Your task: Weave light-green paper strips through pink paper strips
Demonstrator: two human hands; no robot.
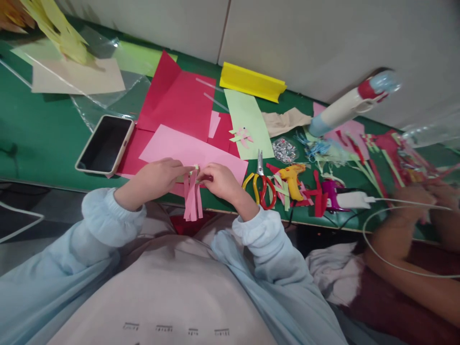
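Note:
My left hand (157, 178) and my right hand (220, 181) meet at the near edge of the green table (39, 139). Both pinch a small paper piece: a pale green strip with several pink paper strips (192, 201) hanging down from it over the table edge. The fingers of both hands are closed on it. Under the hands lies a pink paper sheet (187, 151) on top of red paper sheets (179, 100).
A phone (105, 144) lies left of the hands. Red-and-yellow scissors (261, 184), a yellow glue gun (293, 179), a light green sheet (247, 122) and paper scraps lie to the right. Another person's hands (419, 199) work at the far right, with a white cable (381, 206).

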